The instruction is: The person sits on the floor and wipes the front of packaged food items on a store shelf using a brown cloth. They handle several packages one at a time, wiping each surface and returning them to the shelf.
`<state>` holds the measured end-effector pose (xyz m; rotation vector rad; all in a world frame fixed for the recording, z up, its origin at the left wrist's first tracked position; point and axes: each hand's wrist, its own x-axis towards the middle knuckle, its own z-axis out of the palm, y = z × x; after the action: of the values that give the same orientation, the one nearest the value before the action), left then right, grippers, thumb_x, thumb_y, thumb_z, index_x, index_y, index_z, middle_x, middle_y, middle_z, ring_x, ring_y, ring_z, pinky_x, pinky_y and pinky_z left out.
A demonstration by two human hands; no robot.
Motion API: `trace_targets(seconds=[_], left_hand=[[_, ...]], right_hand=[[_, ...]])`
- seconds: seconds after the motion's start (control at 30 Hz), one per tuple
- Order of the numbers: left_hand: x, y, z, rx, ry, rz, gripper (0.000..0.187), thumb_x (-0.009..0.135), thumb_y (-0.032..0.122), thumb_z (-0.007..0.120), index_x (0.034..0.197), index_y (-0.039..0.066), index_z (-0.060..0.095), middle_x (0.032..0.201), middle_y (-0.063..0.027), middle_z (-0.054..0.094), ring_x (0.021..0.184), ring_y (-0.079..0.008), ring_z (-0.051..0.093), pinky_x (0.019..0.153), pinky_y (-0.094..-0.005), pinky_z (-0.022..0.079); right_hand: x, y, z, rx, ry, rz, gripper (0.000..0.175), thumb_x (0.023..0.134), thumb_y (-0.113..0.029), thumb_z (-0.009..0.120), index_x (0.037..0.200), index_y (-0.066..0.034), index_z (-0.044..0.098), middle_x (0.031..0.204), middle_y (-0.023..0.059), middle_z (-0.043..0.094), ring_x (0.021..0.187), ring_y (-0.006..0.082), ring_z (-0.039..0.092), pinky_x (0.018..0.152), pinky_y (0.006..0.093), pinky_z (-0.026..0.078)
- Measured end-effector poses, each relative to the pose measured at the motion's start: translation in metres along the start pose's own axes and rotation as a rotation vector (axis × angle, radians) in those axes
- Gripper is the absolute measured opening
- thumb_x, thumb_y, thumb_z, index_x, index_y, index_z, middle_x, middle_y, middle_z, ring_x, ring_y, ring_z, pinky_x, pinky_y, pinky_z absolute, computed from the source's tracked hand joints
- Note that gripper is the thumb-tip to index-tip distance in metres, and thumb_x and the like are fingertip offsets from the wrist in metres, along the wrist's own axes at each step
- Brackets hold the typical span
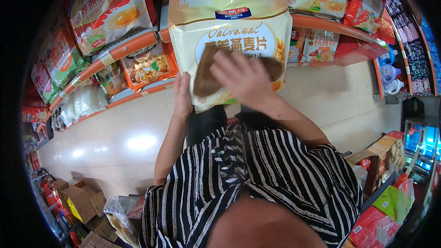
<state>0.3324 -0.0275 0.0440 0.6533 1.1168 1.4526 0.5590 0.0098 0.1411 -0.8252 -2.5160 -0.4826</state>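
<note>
A large cream-and-gold oatmeal bag [241, 17] is held up in front of me, its printed front facing me. My left hand [182, 91] grips its lower left edge, with the thumb on the front and the other fingers partly hidden. Over the lower half of the bag lies a brown cloth [206, 75], blurred. My right hand [243, 75], also blurred, is pressed on the cloth with its fingers extended; cloth shows on both sides of the hand. Behind the bag runs a shop shelf with an orange edge [330, 24].
Red cereal bags [110, 13] stand on the upper shelf at left, with an orange-edged bag [148, 65] lower down. Detergent bottles [391, 75] are at right. Opened cardboard boxes [82, 201] stand behind me at lower left, packaged goods [375, 220] at lower right. Tiled floor [113, 151] lies between.
</note>
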Motion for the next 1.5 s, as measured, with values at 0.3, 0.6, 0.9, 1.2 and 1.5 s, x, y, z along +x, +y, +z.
trace_targets(seconds=[0.3,0.6,0.9,1.2,1.5], left_hand=[[0.004,-0.007,-0.004,0.021,-0.002,0.023,0.043,0.109,0.036,0.050,0.135,0.003,0.054,0.120,-0.0085,0.067,0.101,-0.0154,0.068,0.083,-0.0301,0.057],[0.002,-0.007,-0.002,0.082,0.012,0.082,0.040,0.109,0.033,0.049,0.134,0.003,0.055,0.117,-0.0071,0.067,0.100,-0.0135,0.066,0.084,-0.0286,0.055],[0.001,-0.026,-0.017,0.051,-0.030,0.073,0.049,0.106,0.029,0.057,0.146,0.002,0.049,0.134,-0.0084,0.060,0.116,-0.0174,0.060,0.097,-0.0297,0.051],[0.000,-0.007,-0.001,-0.006,0.000,0.040,0.040,0.108,0.030,0.054,0.135,0.001,0.055,0.119,-0.0070,0.065,0.104,-0.0128,0.063,0.088,-0.0274,0.052],[0.002,-0.012,-0.005,-0.007,0.004,0.045,0.042,0.108,0.033,0.053,0.136,0.002,0.055,0.123,-0.0082,0.066,0.105,-0.0150,0.066,0.087,-0.0289,0.055]], right_hand=[[-0.022,0.064,-0.004,-0.054,0.159,0.436,0.068,0.078,-0.023,0.078,0.142,-0.0140,0.057,0.154,0.0099,0.047,0.124,0.0341,0.050,0.100,0.0487,0.042],[-0.015,0.053,-0.010,-0.015,0.111,0.410,0.064,0.080,-0.022,0.074,0.142,-0.0123,0.057,0.155,0.0109,0.046,0.126,0.0352,0.049,0.100,0.0478,0.041],[0.045,-0.015,0.008,0.150,0.016,-0.114,0.047,0.089,-0.019,0.059,0.134,-0.0057,0.061,0.149,0.0141,0.052,0.123,0.0347,0.053,0.096,0.0449,0.045],[0.021,0.085,-0.006,-0.112,0.152,0.413,0.052,0.087,-0.025,0.070,0.136,-0.0102,0.060,0.149,0.0110,0.051,0.125,0.0335,0.052,0.096,0.0495,0.044],[0.012,0.013,-0.002,-0.006,0.036,0.170,0.049,0.086,-0.020,0.064,0.135,-0.0132,0.062,0.150,0.0098,0.052,0.123,0.0359,0.054,0.094,0.0437,0.048]])
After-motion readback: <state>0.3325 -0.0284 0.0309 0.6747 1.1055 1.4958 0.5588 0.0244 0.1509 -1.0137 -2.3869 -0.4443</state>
